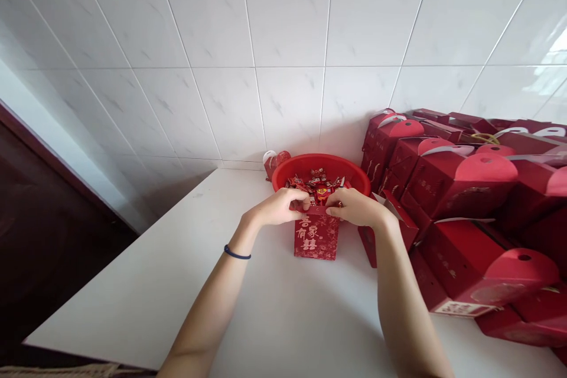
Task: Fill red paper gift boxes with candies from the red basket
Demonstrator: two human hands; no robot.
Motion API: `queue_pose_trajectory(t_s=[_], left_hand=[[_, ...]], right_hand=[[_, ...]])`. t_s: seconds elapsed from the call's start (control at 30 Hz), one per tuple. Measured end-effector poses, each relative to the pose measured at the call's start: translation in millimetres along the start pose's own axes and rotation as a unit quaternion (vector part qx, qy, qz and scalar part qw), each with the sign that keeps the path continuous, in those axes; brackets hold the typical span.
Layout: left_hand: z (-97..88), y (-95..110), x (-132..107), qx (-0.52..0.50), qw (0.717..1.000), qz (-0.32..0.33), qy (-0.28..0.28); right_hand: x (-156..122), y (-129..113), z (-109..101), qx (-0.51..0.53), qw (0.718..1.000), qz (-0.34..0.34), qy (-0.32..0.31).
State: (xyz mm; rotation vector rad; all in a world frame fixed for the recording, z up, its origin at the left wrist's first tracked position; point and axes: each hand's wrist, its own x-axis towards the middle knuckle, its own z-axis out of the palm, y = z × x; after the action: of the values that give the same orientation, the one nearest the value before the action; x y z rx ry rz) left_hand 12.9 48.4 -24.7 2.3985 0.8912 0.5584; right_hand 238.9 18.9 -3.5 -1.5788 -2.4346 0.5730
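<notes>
A small red gift box [316, 237] with gold characters stands upright on the white table [283, 313], just in front of a red basin [310, 166]. My left hand [280, 208] pinches the box's top edge on the left. My right hand [354, 207] pinches the same edge on the right. Both hands are closed on the box's top flaps. Wrapped candies [315, 184] fill the basin right behind my fingers. A dark band sits on my left wrist.
A large heap of red gift boxes [465, 212] with rounded handle flaps covers the table's right side, close to my right forearm. A small red item [273, 162] stands behind the basin by the white tiled wall. The table's left edge drops to a dark floor.
</notes>
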Motion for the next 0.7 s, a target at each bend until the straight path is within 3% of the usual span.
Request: queue_pose_trajectory(t_s=[0.17,0.4,0.7], left_hand=[[-3.4,3.4,-2.9,-0.031,0.999,-0.021,-0.029],[-1.4,-6.9,-1.0,-0.037,0.999,-0.039,-0.001],[-3.7,-0.3,-1.0,-0.001,0.999,-0.006,-0.032]], right_hand=[[3.1,-7.0,2.9,-0.044,0.999,0.011,0.015],[3.3,-4.3,11.8,-0.047,0.998,0.004,0.033],[-29.1,-11.5,31.2,-0.005,0.997,0.012,0.070]])
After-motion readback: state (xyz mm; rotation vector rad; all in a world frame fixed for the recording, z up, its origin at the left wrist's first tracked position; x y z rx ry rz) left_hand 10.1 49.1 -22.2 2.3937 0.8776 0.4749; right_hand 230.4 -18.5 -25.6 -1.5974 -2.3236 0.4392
